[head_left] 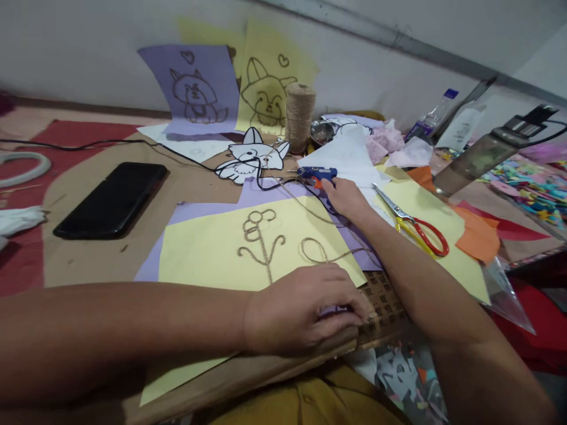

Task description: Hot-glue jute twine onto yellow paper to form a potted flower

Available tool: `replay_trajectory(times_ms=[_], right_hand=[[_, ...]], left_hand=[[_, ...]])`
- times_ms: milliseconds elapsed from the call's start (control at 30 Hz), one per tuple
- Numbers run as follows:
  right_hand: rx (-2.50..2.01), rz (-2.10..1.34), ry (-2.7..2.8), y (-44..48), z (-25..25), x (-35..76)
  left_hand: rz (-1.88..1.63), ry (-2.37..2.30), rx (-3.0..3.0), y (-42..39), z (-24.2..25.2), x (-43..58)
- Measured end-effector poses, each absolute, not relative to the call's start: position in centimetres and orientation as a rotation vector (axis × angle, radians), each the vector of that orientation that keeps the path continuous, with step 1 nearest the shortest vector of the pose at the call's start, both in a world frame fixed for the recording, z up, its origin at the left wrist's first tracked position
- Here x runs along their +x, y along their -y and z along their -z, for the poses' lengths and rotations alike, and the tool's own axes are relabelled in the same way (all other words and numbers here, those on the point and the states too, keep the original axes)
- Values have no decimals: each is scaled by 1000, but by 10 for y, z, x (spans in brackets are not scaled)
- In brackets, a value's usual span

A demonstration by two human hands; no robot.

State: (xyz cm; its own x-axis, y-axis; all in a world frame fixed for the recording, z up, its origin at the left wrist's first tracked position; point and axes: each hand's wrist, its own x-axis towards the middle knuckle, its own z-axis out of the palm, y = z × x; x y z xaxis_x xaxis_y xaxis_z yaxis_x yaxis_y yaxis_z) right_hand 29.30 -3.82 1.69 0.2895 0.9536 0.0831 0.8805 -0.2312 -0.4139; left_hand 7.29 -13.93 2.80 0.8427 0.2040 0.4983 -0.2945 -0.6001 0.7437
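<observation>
A yellow paper sheet (221, 248) lies in front of me with a flower outline made of brown twine (261, 239) stuck on it. My left hand (305, 310) rests with curled fingers on the sheet's near right corner, pressing it down. My right hand (343, 198) reaches forward and closes on the handle of a blue glue gun (316, 173) lying on the table. Loose twine runs from the flower past my right wrist toward a twine spool (300, 116).
A black phone (113, 199) lies at left. Red-and-yellow scissors (416, 227) sit right of my right arm on yellow paper. Purple (195, 88) and yellow (266, 88) animal drawings lean on the wall. A cat cutout (248, 159), a bottle (482, 156) and paper scraps crowd the back and right.
</observation>
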Motion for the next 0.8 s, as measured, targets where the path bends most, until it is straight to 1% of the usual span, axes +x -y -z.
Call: replay_trajectory(times_ms=[100,167,200,300,333,400,467,567,700,800], right_hand=[[-2042,-35,1649,48,-21,290],[-1788,-16,1650,59,-26,285],[-1640,-128,1645,66,-29,281],[-1283,-734,1559,88,-37,265],[-1214,-878,1534,94,-39,260],[-1166,-1044,1515,104,-42,251],[-1185,-1112,1511,109,-43,245],[-1250,-1070,1549,111,-41,241],[-1381,-779,1669,109,-37,239],[-1430,-581,1680,108,-31,235]], left_hand=[[-658,-174,1955,131,-39,74],[-687,-370,1831,120,-46,74],[-728,-455,1759,113,-48,74],[-851,-597,1572,91,-47,71],[-872,-637,1542,84,-45,70],[-900,-700,1521,75,-39,67],[-931,-750,1522,69,-34,64],[-973,-813,1518,65,-32,61],[-932,-886,1577,59,-34,50],[-1012,-994,1699,50,-32,32]])
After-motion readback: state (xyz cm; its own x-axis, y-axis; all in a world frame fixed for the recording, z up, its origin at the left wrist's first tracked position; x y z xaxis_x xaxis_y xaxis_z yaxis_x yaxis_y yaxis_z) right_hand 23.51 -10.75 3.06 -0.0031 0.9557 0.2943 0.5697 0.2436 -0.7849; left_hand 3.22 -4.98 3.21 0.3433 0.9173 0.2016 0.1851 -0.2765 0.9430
